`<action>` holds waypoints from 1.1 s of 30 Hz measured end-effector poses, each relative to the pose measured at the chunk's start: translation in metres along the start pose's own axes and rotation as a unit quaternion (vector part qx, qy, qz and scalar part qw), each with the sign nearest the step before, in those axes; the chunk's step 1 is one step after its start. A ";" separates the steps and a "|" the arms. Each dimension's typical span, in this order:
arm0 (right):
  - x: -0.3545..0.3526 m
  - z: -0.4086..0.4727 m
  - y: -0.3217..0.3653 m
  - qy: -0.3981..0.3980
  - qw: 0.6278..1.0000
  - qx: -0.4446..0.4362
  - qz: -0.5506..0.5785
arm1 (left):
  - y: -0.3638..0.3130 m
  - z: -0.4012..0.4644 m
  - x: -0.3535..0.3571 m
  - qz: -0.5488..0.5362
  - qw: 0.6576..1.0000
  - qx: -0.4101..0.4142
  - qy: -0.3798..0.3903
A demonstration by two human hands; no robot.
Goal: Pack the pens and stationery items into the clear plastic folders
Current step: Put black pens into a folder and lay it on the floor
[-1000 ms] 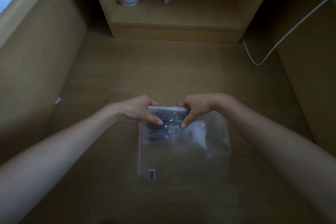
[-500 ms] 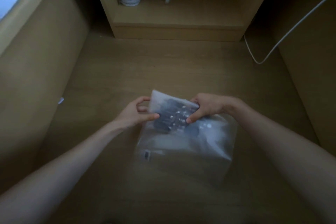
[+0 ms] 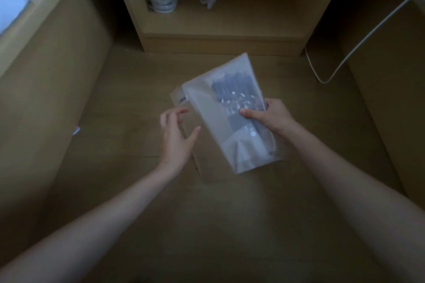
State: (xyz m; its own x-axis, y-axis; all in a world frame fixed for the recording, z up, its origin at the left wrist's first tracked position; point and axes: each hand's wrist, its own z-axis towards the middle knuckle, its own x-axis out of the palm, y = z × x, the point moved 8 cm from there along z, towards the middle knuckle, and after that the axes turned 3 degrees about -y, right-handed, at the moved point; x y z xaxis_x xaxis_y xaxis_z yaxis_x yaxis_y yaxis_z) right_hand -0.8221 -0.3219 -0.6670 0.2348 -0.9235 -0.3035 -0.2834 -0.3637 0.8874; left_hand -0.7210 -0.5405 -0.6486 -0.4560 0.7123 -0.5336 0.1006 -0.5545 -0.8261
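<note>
Right hand (image 3: 270, 117) pinches the folder (image 3: 232, 122), pens (image 3: 236, 96) inside, at centre above the floor (image 3: 128, 89). Left hand (image 3: 176, 135), spread at 9 o'clock, should flatten its loose edge.

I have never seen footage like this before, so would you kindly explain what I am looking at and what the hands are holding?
There is no machine here: a person wears a camera on the head, looking forward and down at their own bare arms. The right hand grips a clear plastic folder with dark pens inside, lifted and tilted above the wooden floor. The left hand is open, its fingers near the folder's left edge; whether they touch it is unclear. Behind stands a wooden shelf with pale bundles, too dim to name. A white cable hangs at the right.
</note>
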 end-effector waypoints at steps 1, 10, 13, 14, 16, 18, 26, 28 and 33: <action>0.001 -0.001 0.001 -0.014 0.999 0.000 0.031 | -0.005 -0.004 0.007 -0.015 1.000 -0.012 0.014; 0.020 -0.018 0.012 -0.045 0.977 -0.004 0.207 | -0.007 -0.008 0.033 -0.170 0.975 -0.134 0.056; 0.032 -0.026 0.017 -0.025 0.968 0.003 0.252 | -0.016 -0.011 0.039 -0.242 0.957 -0.141 0.071; 0.037 -0.029 0.018 -0.017 0.964 0.005 0.265 | -0.020 -0.012 0.040 -0.257 0.954 -0.136 0.075; 0.045 -0.035 0.023 -0.002 0.960 0.005 0.280 | -0.023 -0.012 0.040 -0.267 0.952 -0.129 0.080; 0.051 -0.039 0.029 0.011 0.956 0.002 0.292 | -0.024 -0.011 0.037 -0.268 0.952 -0.126 0.083; 0.057 -0.046 0.035 0.046 0.944 0.003 0.328 | -0.028 -0.008 0.032 -0.288 0.944 -0.124 0.106; 0.057 -0.046 0.034 0.053 0.946 0.001 0.319 | -0.026 -0.008 0.031 -0.291 0.941 -0.128 0.118; 0.053 -0.042 0.033 0.050 0.965 -0.027 0.256 | -0.021 -0.010 0.036 -0.300 0.931 -0.143 0.151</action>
State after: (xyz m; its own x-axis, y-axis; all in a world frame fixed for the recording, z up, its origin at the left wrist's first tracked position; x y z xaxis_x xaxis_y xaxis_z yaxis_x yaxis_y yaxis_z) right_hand -0.7796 -0.3780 -0.6389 0.1658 -0.9629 0.2127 -0.3382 0.1471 0.9295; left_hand -0.7309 -0.4997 -0.6522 -0.2400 0.9696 0.0478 0.1589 0.0878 -0.9834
